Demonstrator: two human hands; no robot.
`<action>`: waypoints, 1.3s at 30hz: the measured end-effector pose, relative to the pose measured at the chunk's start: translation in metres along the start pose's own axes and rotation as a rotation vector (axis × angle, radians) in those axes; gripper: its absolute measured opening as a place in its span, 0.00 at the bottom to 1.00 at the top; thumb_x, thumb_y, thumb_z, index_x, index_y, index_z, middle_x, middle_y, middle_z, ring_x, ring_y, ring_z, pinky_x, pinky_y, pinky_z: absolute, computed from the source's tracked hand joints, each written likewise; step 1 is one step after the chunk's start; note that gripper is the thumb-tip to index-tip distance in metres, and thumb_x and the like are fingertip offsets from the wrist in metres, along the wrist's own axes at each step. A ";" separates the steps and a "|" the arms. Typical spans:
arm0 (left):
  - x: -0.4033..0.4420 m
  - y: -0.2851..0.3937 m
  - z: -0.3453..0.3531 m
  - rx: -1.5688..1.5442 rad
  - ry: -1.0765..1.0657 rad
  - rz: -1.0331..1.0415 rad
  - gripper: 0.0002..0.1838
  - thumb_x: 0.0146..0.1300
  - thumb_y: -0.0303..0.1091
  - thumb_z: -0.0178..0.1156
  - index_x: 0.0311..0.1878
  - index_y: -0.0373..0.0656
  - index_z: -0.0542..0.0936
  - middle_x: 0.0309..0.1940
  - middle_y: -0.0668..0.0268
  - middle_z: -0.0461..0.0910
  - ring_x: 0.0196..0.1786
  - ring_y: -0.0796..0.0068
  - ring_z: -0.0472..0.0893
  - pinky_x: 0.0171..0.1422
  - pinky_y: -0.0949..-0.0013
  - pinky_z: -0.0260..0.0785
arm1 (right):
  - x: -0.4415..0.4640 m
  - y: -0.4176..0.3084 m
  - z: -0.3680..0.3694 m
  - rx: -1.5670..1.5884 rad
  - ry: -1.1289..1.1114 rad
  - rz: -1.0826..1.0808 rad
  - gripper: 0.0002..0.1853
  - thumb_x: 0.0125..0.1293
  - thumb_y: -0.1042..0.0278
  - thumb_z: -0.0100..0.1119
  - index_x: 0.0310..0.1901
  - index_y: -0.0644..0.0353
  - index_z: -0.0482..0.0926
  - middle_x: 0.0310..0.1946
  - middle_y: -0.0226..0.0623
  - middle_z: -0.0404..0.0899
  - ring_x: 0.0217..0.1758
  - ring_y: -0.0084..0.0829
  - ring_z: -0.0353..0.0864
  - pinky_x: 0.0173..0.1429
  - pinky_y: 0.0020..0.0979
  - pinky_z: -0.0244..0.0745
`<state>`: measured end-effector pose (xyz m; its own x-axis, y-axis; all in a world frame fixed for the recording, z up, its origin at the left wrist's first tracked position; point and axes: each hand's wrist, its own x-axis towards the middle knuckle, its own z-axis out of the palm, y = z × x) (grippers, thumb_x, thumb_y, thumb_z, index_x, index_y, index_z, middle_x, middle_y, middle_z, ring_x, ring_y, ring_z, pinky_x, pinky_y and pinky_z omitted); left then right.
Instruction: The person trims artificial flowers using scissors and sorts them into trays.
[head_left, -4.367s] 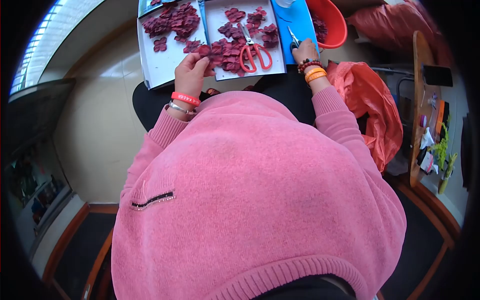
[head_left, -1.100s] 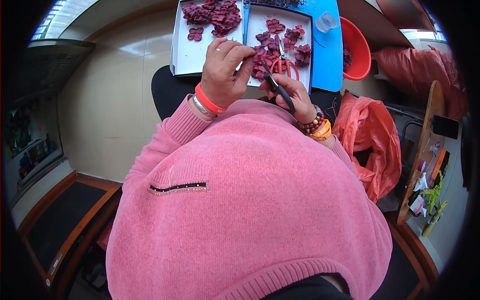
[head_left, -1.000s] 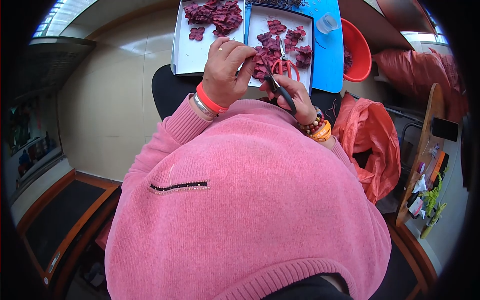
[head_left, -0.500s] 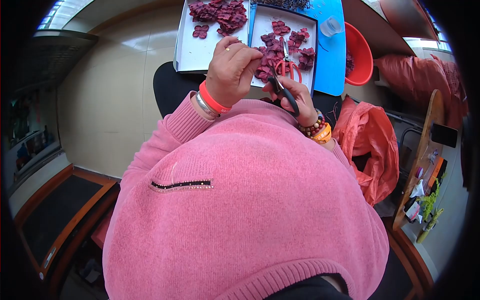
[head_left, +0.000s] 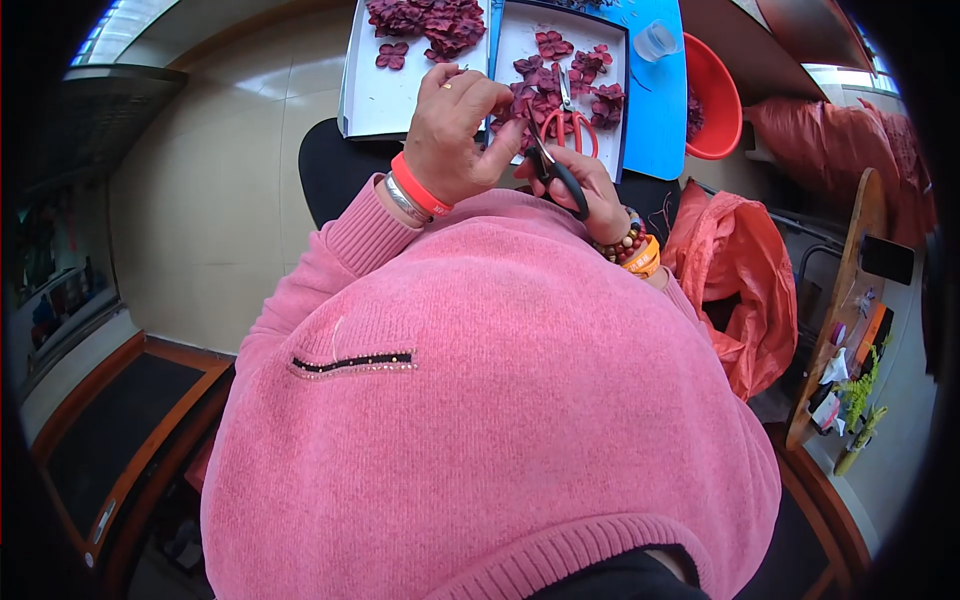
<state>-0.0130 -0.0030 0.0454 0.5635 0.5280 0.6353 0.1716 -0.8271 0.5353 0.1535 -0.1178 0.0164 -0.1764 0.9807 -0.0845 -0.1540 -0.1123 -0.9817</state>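
My right hand (head_left: 592, 188) is closed around black-handled scissors (head_left: 571, 190), whose blades point up and away from me. My left hand (head_left: 455, 130) is raised over the near edges of two trays, its thumb and index finger apart, and I see nothing held between them. Beyond the hands, a pile of dark red fabric flowers (head_left: 537, 100) fills part of the right tray (head_left: 610, 140). Red-handled scissors (head_left: 570, 122) lie on those flowers. More dark red fabric flowers (head_left: 450, 25) are heaped in the left white tray (head_left: 372, 110), with a single flower (head_left: 392, 55) beside them.
The trays rest on a blue table (head_left: 658, 120). A clear plastic cup (head_left: 655, 42) stands at its right side. Past the edge is a red basin (head_left: 722, 100) with dark red pieces inside. An open red plastic bag (head_left: 740, 270) sits lower right, near a wooden board (head_left: 860, 230).
My left thumb and index finger have parted from a pinch. The scissors in my right hand have shifted slightly. The whole view has moved a little, so the trays appear higher and further left.
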 end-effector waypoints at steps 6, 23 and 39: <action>0.000 0.000 0.001 0.009 -0.015 -0.028 0.06 0.50 0.25 0.60 0.33 0.39 0.76 0.25 0.64 0.76 0.30 0.66 0.75 0.51 0.63 0.62 | 0.000 -0.002 -0.001 0.013 -0.014 0.032 0.18 0.60 0.57 0.55 0.43 0.65 0.76 0.26 0.22 0.68 0.26 0.12 0.61 0.29 0.15 0.54; -0.008 -0.005 0.006 -0.760 -0.072 -0.744 0.10 0.65 0.30 0.50 0.43 0.35 0.78 0.28 0.68 0.78 0.31 0.83 0.75 0.36 0.78 0.71 | -0.007 -0.009 0.000 0.106 0.052 0.157 0.14 0.60 0.64 0.58 0.39 0.69 0.78 0.24 0.27 0.75 0.28 0.15 0.70 0.36 0.18 0.67; -0.011 -0.010 0.005 -0.920 -0.118 -0.913 0.10 0.64 0.31 0.50 0.34 0.36 0.77 0.24 0.67 0.76 0.28 0.77 0.77 0.38 0.74 0.70 | -0.011 -0.008 0.000 0.019 0.112 0.251 0.11 0.61 0.66 0.59 0.37 0.67 0.80 0.27 0.29 0.79 0.29 0.15 0.74 0.34 0.17 0.69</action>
<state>-0.0167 -0.0018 0.0306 0.6132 0.7676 -0.1864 -0.0583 0.2793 0.9584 0.1568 -0.1281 0.0250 -0.1029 0.9334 -0.3438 -0.1380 -0.3557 -0.9243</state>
